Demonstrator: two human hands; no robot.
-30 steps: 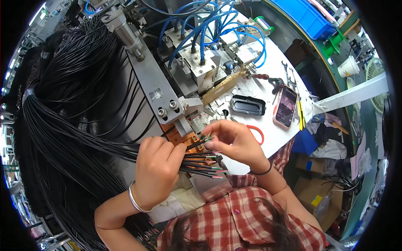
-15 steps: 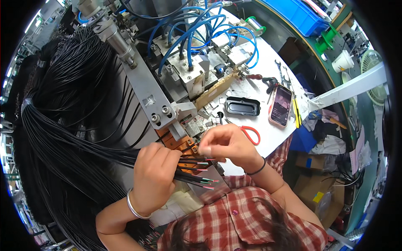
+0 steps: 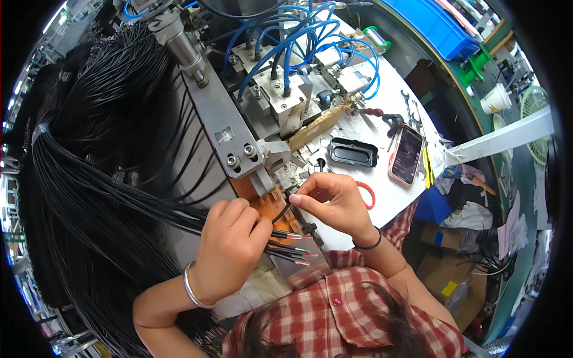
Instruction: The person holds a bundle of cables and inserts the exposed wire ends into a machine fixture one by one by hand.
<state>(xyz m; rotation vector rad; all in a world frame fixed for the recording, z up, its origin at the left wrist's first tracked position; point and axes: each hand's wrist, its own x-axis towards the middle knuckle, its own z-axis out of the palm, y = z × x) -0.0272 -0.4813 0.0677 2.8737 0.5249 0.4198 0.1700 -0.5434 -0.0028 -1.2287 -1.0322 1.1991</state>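
Observation:
My left hand [image 3: 234, 246] is wrapped round a bundle of thin black cables [image 3: 125, 194]. Their stripped ends [image 3: 297, 255], with red, green and white inner wires, stick out to the right of the fist. Thumb and forefinger of my right hand [image 3: 337, 206] pinch the end of a single black cable [image 3: 283, 212], which bends up away from the bundle. Its tip is hidden by the fingers. Both hands are just in front of a copper-coloured block [image 3: 270, 206] on a metal machine [image 3: 218, 128].
Blue air hoses [image 3: 292, 45] loop over the machine. On the white table lie a black tray [image 3: 353, 153], a phone [image 3: 407, 155], red-handled pliers [image 3: 367, 194], a yellow tool [image 3: 428, 167] and wrenches [image 3: 409, 104]. More black cables [image 3: 113, 71] are heaped at left.
My right hand has drawn slightly away from the left, and the single cable between them shows more plainly. The whole view has shifted a little.

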